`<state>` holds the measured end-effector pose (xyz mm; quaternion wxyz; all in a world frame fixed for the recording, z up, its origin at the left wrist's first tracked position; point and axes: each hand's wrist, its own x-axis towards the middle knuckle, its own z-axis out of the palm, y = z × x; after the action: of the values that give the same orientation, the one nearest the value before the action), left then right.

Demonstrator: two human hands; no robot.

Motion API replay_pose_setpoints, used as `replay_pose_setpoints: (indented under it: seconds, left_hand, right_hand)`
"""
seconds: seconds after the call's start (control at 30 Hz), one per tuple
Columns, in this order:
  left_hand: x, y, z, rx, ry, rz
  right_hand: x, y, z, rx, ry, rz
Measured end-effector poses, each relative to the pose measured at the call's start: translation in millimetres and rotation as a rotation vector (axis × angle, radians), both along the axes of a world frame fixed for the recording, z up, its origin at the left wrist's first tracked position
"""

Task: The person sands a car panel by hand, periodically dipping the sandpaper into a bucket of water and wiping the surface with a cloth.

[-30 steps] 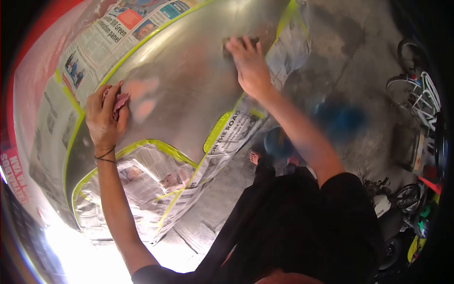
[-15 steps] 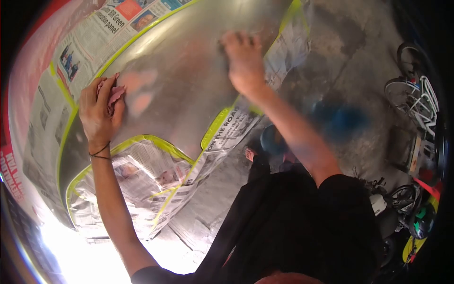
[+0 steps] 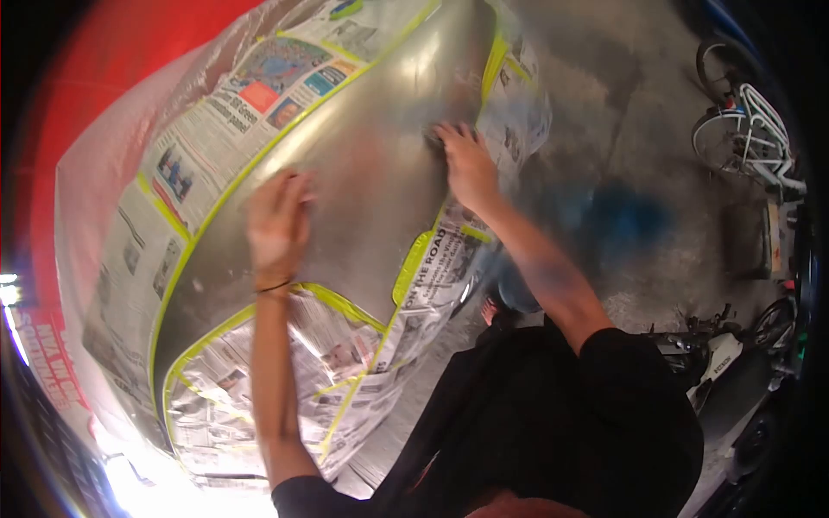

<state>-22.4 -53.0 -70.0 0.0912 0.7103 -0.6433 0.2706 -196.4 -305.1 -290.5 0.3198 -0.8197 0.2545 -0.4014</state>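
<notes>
My right hand (image 3: 466, 166) lies flat, fingers spread, on the bare grey metal panel (image 3: 371, 207), close to its taped right edge; I cannot tell whether anything sits under the palm. My left hand (image 3: 278, 226) is also against the panel, lower and further left, but it is smeared by motion blur, so I cannot tell whether it is open or closed around something. A thin dark band (image 3: 275, 286) circles that wrist. Yellow-green masking tape (image 3: 413, 259) borders the panel, and sheets of newspaper (image 3: 216, 138) cover the bodywork around it. Beyond lies a stained concrete floor (image 3: 622, 112), with a bicycle (image 3: 747, 129) far right and a scooter (image 3: 734, 380) below it.
</notes>
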Motion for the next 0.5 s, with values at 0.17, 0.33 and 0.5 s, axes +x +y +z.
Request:
replay_pose_setpoints:
  seconds: [0.17,0.33,0.5]
  left_hand:
    - [-24.0,-122.7,-114.7,0.136,-0.113,0.077]
    - [-6.2,-275.4,-151.3,0.047,-0.255,0.037]
    - [24.5,-413.5,-152.5,0.207,-0.225,-0.026]
  right_hand:
    - [-114.4,24.1,-87.1,0.193,-0.052,0.024]
    - [-259.7,76.1,-134.9,0.425,0.244,-0.186]
    - [-364.1,111.9,-114.4,0.675,0.167,-0.476]
